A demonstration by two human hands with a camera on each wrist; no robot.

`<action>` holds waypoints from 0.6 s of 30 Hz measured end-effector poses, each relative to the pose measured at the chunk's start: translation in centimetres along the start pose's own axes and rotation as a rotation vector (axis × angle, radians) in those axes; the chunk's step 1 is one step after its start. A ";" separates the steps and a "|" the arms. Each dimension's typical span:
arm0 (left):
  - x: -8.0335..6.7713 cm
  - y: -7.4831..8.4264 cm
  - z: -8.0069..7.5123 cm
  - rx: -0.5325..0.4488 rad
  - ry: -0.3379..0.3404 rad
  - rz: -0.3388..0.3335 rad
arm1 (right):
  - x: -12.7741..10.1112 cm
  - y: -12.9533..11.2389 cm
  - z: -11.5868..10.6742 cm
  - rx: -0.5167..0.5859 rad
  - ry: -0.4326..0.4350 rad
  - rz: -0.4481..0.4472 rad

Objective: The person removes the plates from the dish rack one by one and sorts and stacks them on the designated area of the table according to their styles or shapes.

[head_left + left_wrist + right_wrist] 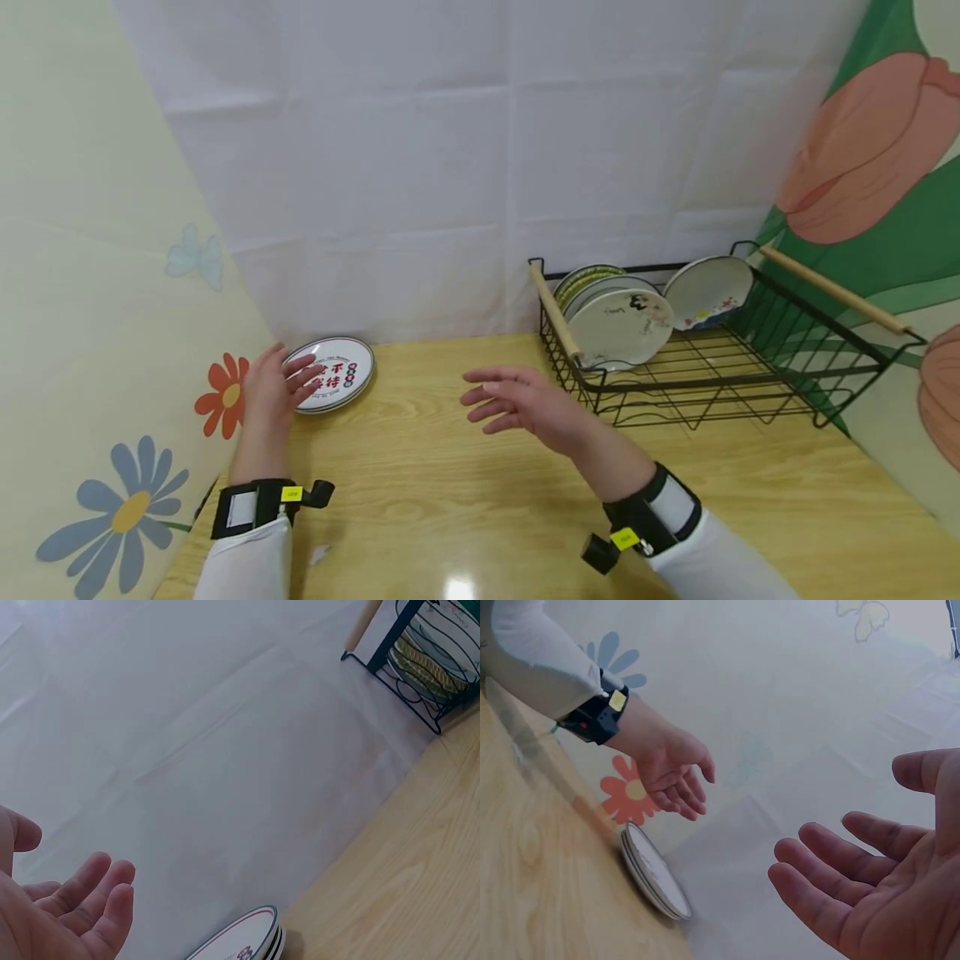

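- Head view: left hand [273, 390] open, fingers relaxed, hovering at the near edge of a small stack of plates [336, 374] with red lettering, lying flat at the far left corner of the wooden worktop [450, 483]; contact cannot be told.
- Right hand [525, 404] open, fingers spread, grip on nothing, above the middle of the worktop, between the stack and a black wire dish rack [720, 367].
- Rack holds several plates on edge [622, 321]; wooden handles on both sides.
- Left wrist view: left hand [64, 911] with fingers loosely extended, holding nothing; rim of the stack of plates [247, 941] just beyond the fingertips; corner of the rack [420, 667] at upper right.
- Right wrist view: right hand [870, 877] open, palm up, empty; left hand [667, 769] poised above the stack [654, 874], apart from it.
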State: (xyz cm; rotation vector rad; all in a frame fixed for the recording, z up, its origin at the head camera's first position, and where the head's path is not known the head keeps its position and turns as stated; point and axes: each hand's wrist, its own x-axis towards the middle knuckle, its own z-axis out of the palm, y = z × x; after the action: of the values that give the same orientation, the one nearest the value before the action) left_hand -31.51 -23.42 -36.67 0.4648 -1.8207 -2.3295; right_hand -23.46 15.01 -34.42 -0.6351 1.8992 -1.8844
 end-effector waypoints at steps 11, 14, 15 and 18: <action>-2.2 0.3 3.5 -0.103 -0.237 -0.006 | -0.6 -7.5 -5.5 -0.302 0.095 -0.072; -2.8 0.2 4.5 -0.115 -0.289 -0.004 | -0.8 -9.4 -7.4 -0.409 0.153 -0.055; -3.0 0.1 4.9 -0.120 -0.303 -0.004 | -0.8 -10.1 -8.0 -0.443 0.174 -0.047; -3.6 -0.4 5.9 -0.125 -0.339 -0.011 | -0.9 -11.5 -10.0 -0.556 0.249 -0.007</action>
State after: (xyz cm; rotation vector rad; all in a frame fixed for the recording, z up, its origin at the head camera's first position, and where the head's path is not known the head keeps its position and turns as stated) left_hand -30.08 -16.83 -35.29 0.0646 -1.7872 -2.6400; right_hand -27.85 23.83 -22.75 -0.5805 2.6170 -1.4849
